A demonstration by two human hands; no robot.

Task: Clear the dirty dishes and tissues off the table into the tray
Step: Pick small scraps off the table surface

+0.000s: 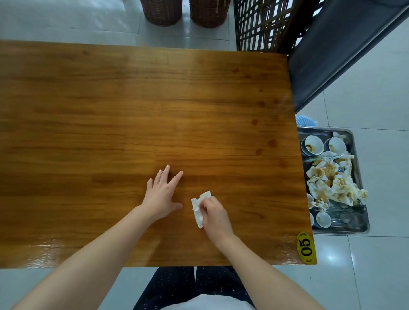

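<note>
Your R hand (214, 213) pinches a white tissue (199, 208) on the table (131, 106). L hand (161, 195) lies flat, splayed, holding nothing. At 3 o'clock, the tray (351, 226) holds dirty bowls (314, 144).

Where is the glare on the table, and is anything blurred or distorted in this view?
Head view: glare sits along the near edge of the table, toward both near corners; a paler sheen crosses mid-table; the wide-angle lens bows the table edges; the right hand and tissue look sharp, without motion blur.
</note>
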